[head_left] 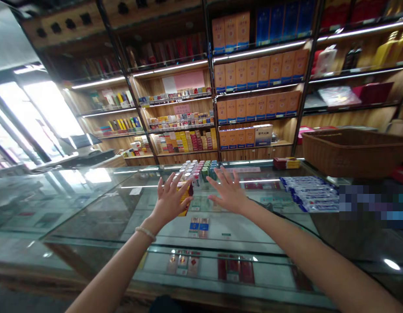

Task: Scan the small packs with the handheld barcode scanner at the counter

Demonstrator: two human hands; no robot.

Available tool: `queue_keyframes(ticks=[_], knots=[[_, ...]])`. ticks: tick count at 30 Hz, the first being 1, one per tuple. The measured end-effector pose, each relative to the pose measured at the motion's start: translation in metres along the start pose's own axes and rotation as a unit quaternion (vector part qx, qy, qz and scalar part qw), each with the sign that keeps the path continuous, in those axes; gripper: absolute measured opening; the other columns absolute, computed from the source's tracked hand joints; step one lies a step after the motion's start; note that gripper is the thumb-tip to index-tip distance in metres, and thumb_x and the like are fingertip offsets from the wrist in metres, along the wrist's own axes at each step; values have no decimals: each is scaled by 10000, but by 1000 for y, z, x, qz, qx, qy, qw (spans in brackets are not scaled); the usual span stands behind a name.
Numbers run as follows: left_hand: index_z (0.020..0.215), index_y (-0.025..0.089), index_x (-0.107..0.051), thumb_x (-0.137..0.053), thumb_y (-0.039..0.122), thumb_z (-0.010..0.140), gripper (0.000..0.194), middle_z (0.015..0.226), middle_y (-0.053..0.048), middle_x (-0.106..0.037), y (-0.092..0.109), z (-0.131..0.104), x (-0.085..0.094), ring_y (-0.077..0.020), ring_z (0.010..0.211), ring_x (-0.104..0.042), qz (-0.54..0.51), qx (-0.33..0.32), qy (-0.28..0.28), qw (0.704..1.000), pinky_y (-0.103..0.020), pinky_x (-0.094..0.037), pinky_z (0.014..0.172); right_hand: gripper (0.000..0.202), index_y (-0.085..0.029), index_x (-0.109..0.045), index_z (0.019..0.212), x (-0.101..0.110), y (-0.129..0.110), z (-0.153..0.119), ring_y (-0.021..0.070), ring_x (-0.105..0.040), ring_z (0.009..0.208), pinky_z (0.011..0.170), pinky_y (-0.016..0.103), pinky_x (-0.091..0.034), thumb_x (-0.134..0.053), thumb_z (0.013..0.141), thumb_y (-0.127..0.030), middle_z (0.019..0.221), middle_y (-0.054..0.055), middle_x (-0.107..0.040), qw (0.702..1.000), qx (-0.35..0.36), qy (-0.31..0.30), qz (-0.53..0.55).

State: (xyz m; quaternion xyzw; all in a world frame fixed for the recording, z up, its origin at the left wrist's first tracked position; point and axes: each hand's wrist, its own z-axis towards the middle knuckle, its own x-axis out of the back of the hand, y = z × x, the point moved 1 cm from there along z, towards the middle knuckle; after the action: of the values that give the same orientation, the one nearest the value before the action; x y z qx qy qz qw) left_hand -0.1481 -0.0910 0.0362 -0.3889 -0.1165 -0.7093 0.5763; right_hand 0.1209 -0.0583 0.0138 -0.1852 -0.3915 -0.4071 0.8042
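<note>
Both my arms reach forward over a glass display counter [260, 226]. My left hand [171, 198], with a pale bracelet at the wrist, is open with fingers spread and holds nothing. Partly behind it shows a yellow and dark red box [187, 193]; whether the hand touches it I cannot tell. My right hand [228, 191] is open too, fingers apart. Just beyond the hands stand rows of small round containers with white, pink and green colouring [196, 167]. Beneath the glass, blue and gold packs [199, 227] lie under my hands.
Blue and clear plastic packets [307, 191] are piled right of my right hand, near a brown basket [354, 152] and a stack of dark red and yellow packs [286, 163]. Shelves of orange boxes [256, 71] rise behind the counter. Bright windows [48, 108] stand at left.
</note>
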Motion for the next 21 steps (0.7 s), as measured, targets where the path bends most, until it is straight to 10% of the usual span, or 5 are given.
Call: queue_keyframes(ticks=[21], knots=[[1548, 322, -517, -512, 502, 1013, 564, 1666, -127, -413, 142, 116, -47, -381, 1563, -296, -116, -44, 13, 992, -647, -83, 1283, 617, -308, -469, 1577, 78, 152, -80, 332, -204, 1595, 1264, 642, -46, -428, 1041, -612, 1713, 125, -329, 984, -110, -4, -137]])
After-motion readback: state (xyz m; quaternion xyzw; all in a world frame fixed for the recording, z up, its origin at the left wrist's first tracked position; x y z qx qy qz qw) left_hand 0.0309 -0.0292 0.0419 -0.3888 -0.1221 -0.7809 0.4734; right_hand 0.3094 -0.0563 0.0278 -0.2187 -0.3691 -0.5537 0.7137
